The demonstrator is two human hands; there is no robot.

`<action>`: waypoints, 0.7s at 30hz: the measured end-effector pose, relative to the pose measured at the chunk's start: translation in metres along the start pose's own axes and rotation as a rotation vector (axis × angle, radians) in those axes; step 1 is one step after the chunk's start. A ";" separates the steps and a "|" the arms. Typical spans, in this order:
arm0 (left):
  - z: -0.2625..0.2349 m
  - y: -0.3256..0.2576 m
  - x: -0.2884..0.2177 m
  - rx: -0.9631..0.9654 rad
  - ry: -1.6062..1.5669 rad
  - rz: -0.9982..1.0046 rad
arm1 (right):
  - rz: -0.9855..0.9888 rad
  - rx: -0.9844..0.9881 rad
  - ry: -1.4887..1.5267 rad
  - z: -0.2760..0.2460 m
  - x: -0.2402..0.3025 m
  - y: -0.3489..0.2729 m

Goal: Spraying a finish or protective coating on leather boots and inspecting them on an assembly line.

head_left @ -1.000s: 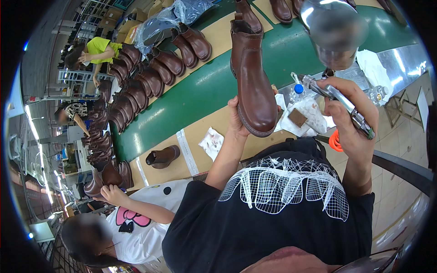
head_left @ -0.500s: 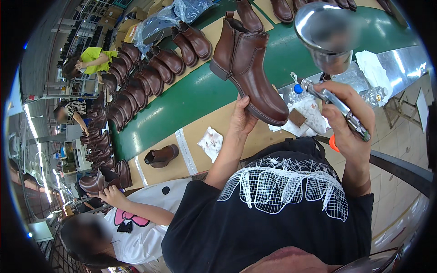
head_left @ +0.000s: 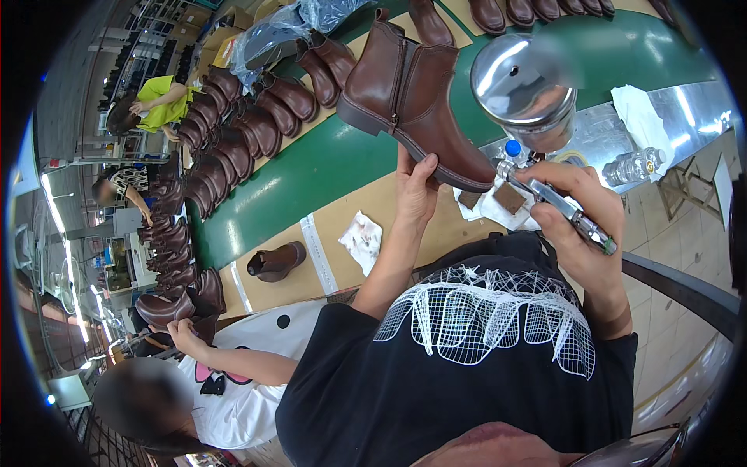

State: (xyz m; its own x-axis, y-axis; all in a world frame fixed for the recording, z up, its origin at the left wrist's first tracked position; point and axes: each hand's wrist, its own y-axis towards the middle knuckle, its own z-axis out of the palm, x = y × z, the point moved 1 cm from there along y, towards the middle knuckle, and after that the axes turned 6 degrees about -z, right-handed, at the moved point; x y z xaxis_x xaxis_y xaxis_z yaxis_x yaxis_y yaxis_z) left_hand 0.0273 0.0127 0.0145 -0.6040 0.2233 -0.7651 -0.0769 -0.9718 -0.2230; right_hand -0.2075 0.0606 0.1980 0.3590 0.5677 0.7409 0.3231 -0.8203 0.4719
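Observation:
My left hand (head_left: 417, 185) is closed under the sole of a brown leather ankle boot (head_left: 416, 97). The boot is tilted, its toe pointing down to the right and its zip side facing me. In my right hand (head_left: 583, 222) is a metal spray gun (head_left: 564, 206), my fingers wrapped round its handle. A shiny silver cup (head_left: 523, 86) with a small hole in its lid sits on top of the gun. A blue cap (head_left: 512, 148) shows beside the cup. The gun's front end is close to the boot's toe; whether any spray comes out cannot be seen.
Several rows of brown boots (head_left: 233, 152) stand along the green table (head_left: 327, 156). A single boot (head_left: 276, 261) and a stained cloth (head_left: 361, 243) lie nearer. At right are a clear bottle (head_left: 634, 167) and brown pads (head_left: 510, 198). A co-worker (head_left: 233, 373) handles a boot at lower left.
The boot has moved left and closer, its toe still down to the right. The spray gun has come left toward the toe, and its cup has turned to show the lid.

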 end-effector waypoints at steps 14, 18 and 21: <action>0.013 0.006 0.008 -0.251 0.111 0.303 | 0.054 -0.043 0.091 0.020 -0.006 0.001; 0.014 0.006 0.008 -0.273 0.169 0.330 | 0.064 -0.186 0.108 0.022 -0.011 0.002; 0.020 0.004 0.006 -0.254 0.113 0.308 | 0.082 -0.043 0.109 0.025 -0.004 0.002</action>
State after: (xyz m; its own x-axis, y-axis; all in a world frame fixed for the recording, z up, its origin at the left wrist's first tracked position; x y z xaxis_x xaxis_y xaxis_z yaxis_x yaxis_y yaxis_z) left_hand 0.0077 0.0084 0.0208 -0.4758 -0.0539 -0.8779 0.3002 -0.9481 -0.1045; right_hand -0.1861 0.0586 0.1839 0.2847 0.4893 0.8244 0.2581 -0.8673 0.4256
